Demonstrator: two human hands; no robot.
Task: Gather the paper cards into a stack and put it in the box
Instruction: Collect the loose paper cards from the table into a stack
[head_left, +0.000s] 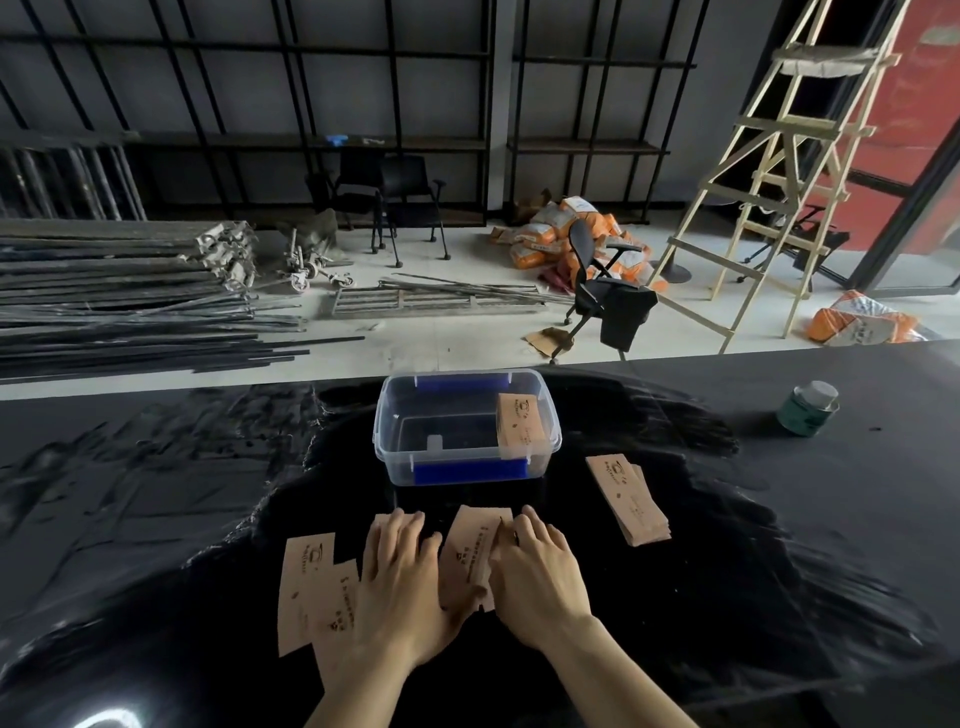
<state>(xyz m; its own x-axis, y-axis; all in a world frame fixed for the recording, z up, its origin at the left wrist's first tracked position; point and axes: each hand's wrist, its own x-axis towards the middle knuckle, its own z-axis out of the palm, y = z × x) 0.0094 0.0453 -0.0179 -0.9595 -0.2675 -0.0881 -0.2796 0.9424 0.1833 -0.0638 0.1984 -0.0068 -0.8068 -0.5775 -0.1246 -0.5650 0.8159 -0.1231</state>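
Tan paper cards lie on the black table. My left hand (397, 577) rests flat, fingers spread, on cards at the near middle. My right hand (537, 569) lies flat beside it, fingertips on the edge of a card (467, 551) between both hands. Two overlapping cards (311, 587) lie to the left of my left hand. A small stack of cards (626, 501) sits to the right. The clear plastic box (395, 452) with blue latches stands just beyond my hands, holding a stack of cards (521, 421) against its right wall.
A green jar with a white lid (809, 408) stands on the table at the far right. Beyond the table's far edge are an office chair (605, 291), a wooden ladder (779, 171), metal bars and orange sacks on the floor.
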